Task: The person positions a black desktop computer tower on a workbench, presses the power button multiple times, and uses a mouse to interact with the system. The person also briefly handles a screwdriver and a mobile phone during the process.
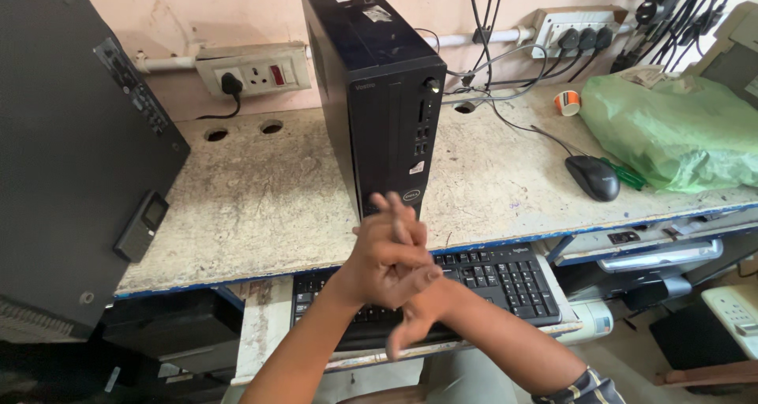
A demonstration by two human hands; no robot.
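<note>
My left hand is clasped over my right hand above the black keyboard, fingers loosely spread and holding nothing. Just beyond them the slim black computer tower stands upright on the worn bench. It looks stiff, fairly heavy and smooth-sided, so I would judge both narrow side panels the safest grip.

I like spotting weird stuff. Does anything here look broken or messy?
Yes. The worktop is worn, stained and pitted, with two round holes near the wall. Cables hang tangled behind the black computer tower. A crumpled green plastic bag is heaped at the right end.
</note>
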